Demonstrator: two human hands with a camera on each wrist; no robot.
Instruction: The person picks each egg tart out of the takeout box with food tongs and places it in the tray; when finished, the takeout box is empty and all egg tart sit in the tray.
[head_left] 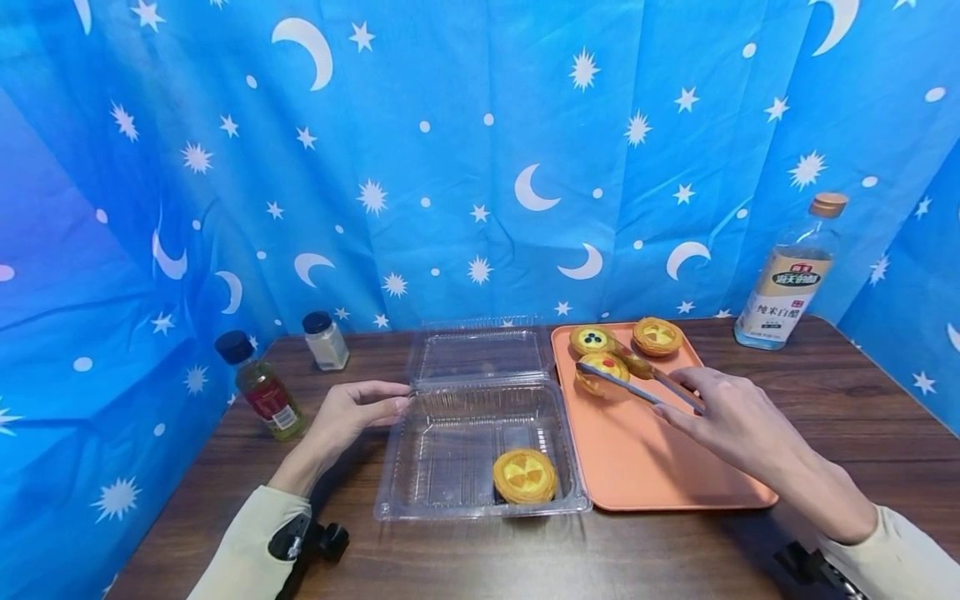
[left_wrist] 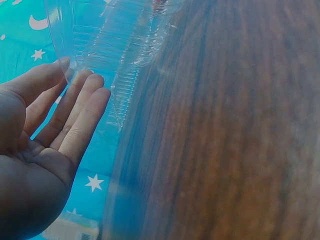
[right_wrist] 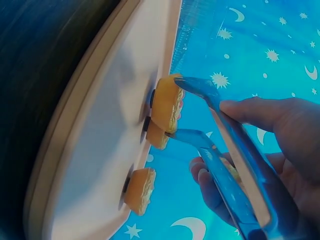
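Note:
My right hand [head_left: 738,421] holds metal tongs [head_left: 628,390], their tips at either side of an egg tart with a red topping [head_left: 606,365]. In the right wrist view that tart [right_wrist: 167,102] lies between the two tips, above the orange tray [head_left: 660,471]. Behind it on the tray are a tart with dark berries [head_left: 592,338] and a tart with wedge-shaped pieces [head_left: 657,337]. With thumb and fingers my left hand [head_left: 352,421] pinches the left rim of an opened clear plastic box [head_left: 480,510]. One tart [head_left: 525,477] sits in the box's front right corner.
The box's lid [head_left: 483,354] lies folded back. At left stand a dark-capped bottle with a red label [head_left: 270,398] and a small black-lidded jar [head_left: 326,343]. A tall vinegar bottle [head_left: 783,287] stands at the back right. A blue star-and-moon curtain [head_left: 465,167] hangs behind the table.

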